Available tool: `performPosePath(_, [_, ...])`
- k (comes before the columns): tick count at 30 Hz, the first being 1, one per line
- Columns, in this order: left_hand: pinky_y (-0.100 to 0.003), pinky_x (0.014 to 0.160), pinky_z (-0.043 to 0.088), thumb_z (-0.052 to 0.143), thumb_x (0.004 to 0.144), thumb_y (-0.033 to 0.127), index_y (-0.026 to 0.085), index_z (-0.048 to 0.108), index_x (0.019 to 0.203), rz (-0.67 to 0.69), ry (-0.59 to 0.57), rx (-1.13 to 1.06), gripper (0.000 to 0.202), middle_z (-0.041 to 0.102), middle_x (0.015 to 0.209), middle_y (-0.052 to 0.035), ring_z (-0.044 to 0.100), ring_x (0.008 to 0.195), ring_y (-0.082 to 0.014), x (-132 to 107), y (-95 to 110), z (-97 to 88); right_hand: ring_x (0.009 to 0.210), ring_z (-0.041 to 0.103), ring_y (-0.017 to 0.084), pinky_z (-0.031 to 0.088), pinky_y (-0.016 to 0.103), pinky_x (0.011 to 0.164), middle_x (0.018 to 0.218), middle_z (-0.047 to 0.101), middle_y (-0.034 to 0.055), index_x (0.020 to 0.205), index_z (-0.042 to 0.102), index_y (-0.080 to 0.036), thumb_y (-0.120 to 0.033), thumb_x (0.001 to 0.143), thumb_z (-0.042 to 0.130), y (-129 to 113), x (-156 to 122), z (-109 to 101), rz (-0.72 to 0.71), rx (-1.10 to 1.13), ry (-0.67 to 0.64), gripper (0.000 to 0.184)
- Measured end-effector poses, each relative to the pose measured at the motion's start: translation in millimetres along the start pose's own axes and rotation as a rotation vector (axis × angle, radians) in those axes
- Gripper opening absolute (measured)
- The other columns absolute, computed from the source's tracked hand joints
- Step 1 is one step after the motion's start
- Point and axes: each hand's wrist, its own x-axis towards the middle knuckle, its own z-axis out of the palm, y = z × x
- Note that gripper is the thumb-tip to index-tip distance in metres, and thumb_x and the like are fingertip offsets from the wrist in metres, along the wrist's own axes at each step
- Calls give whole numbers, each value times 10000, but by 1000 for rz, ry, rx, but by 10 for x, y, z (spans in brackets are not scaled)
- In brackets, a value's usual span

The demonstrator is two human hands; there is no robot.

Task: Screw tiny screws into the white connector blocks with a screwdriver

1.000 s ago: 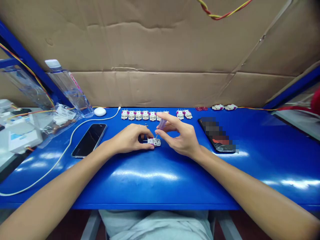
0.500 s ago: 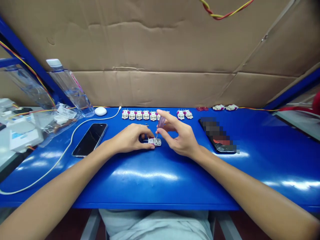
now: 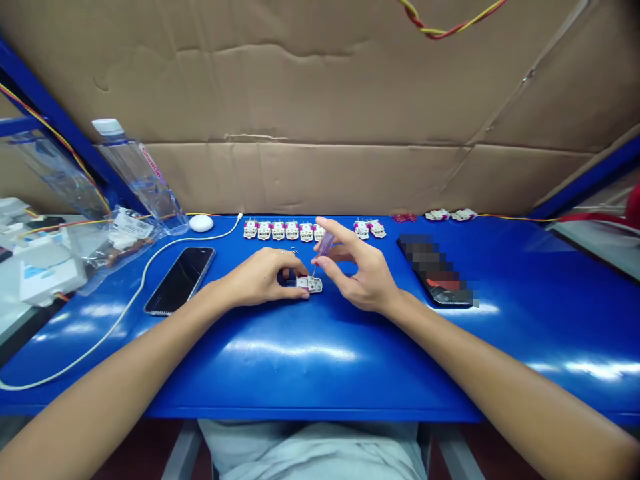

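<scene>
Between the thumb and fingers of my left hand [image 3: 273, 277] is a small white and purple plug [image 3: 313, 285], its pins pointing left, held down on the blue table. My right hand [image 3: 360, 273] grips a screwdriver [image 3: 325, 245] with a clear purple handle. The screwdriver leans to the right, and its thin shaft reaches down to the top of the plug. My right index finger extends past the handle's upper end. Tiny screws [image 3: 294, 250] lie just behind my left hand. Behind my hands stands a row of similar white and purple plugs [image 3: 278, 230], partly hidden by my right fingers.
A smartphone [image 3: 181, 280] and a white cable [image 3: 145, 273] lie on the left, near a water bottle [image 3: 143, 173] and plastic bag [image 3: 123, 240]. A black packet [image 3: 435, 273] lies right. White plug covers [image 3: 463, 215] and red pieces [image 3: 404, 218] sit along the cardboard wall [image 3: 350, 180].
The screwdriver handle has tipped slightly further right, and my right fingers have shifted a little around it. My left hand and the plug stay in place.
</scene>
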Motion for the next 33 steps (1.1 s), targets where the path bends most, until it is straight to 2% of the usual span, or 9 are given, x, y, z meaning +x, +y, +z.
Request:
performPosePath(4, [-271,717,479,856,922,451,177,818,1040,-17,-8,10,301,803,972,-45,710,840,-200,-3,-1,3,926,818,195,728,368,899,1218,810,44,1648,486,-334,-248,1097,603,-9,4,-6,-33,-11,-7,570])
performPosePath(7, [-273,732,485,845,934,450,176,822,1078,-18,-13,9,311,809,1000,-52,716,861,-204,-6,0,1,972,815,216,733,391,914,1334,789,62,1603,535,-330,-286,1071,665,-15,7,-5,-41,-40,10,549])
performPosePath(11, [-271,732,488,833,938,454,176,813,1029,-16,-13,8,293,808,1006,-53,711,851,-200,-6,11,-9,1052,813,209,735,386,938,1384,765,82,1684,417,-313,-202,1106,551,-27,16,9,-5,38,-48,604])
performPosePath(15, [-269,738,487,816,952,448,181,818,1093,-11,-15,10,302,810,1032,-55,711,865,-201,0,18,-12,1101,813,214,735,347,918,1464,737,74,1614,509,-326,-209,1067,680,-31,13,27,-53,15,37,585])
performPosePath(17, [-269,740,484,818,950,453,176,818,1087,-11,-18,14,309,805,1013,-56,708,861,-203,4,12,-8,1136,807,226,732,362,937,1464,734,80,1634,486,-325,-224,1074,669,-31,8,33,-42,17,21,597])
performPosePath(21, [-273,762,491,838,932,437,170,813,1061,-2,-3,10,298,802,1018,-59,709,865,-206,6,-6,-2,1083,811,203,722,383,974,1406,755,73,1691,406,-332,-215,1118,549,-27,0,40,-5,61,-40,602])
performPosePath(24, [-270,762,490,837,938,438,182,818,1098,-6,-15,12,302,803,1001,-51,707,860,-205,4,-9,-2,1024,811,187,728,355,939,1413,757,54,1637,486,-358,-239,1095,631,-24,0,42,-19,56,0,574])
performPosePath(30, [-272,758,490,849,927,431,173,812,1057,4,-6,19,291,801,991,-55,716,862,-207,9,-5,0,1039,820,189,732,356,940,1356,763,75,1674,431,-330,-200,1113,544,-30,7,43,2,81,-35,586])
performPosePath(33, [-272,753,489,843,934,422,182,821,1104,-5,-17,11,295,802,989,-49,716,858,-207,6,1,-4,1003,819,179,736,328,914,1378,759,59,1631,487,-349,-229,1089,635,-29,8,43,-28,58,16,575])
